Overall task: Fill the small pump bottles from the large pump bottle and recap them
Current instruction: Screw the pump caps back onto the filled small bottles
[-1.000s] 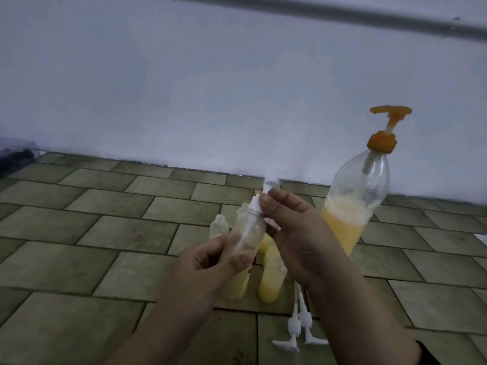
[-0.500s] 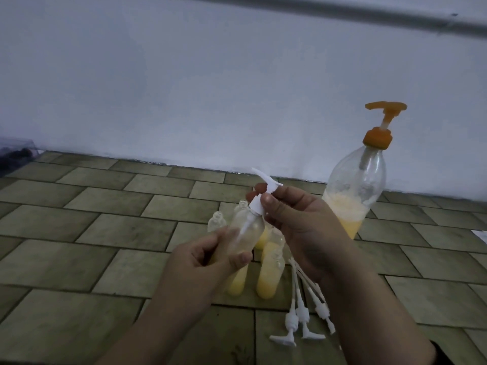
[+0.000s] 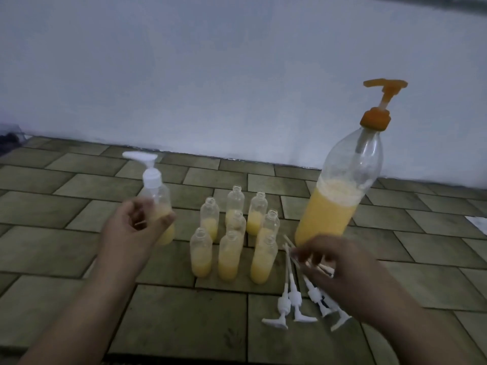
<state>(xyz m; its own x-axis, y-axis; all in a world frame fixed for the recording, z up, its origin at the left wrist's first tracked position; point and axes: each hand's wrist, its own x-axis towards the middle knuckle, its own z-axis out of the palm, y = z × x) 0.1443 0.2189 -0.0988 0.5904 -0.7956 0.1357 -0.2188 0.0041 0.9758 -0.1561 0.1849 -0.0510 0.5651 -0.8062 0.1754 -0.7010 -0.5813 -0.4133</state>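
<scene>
Big bottle (image 3: 340, 198) stands on the floor (image 3: 66, 246) at right, near the wall, approx half full of yellow liquid, orange pump on top. Just left of it, a cluster of open bottles (image 3: 232, 233), all part-filled, no caps yet. Capped bottle (image 3: 158, 206): a sec ago both hands were on it, right one twisting the white pump on; now left hand (image 3: 129, 233) alone has it, grip wrapped round the body, carried out to the left of the cluster and upright. So that one looks done & prob. about to be set down apart from the uncapped lot. Right hand (image 3: 340, 270) has let go and dropped to the loose pumps (image 3: 297, 299) lying on the floor in front of the big bottle; fingers curl down onto their tubes, but can't tell if the grip has closed on one. Next cap is the likely step.
</scene>
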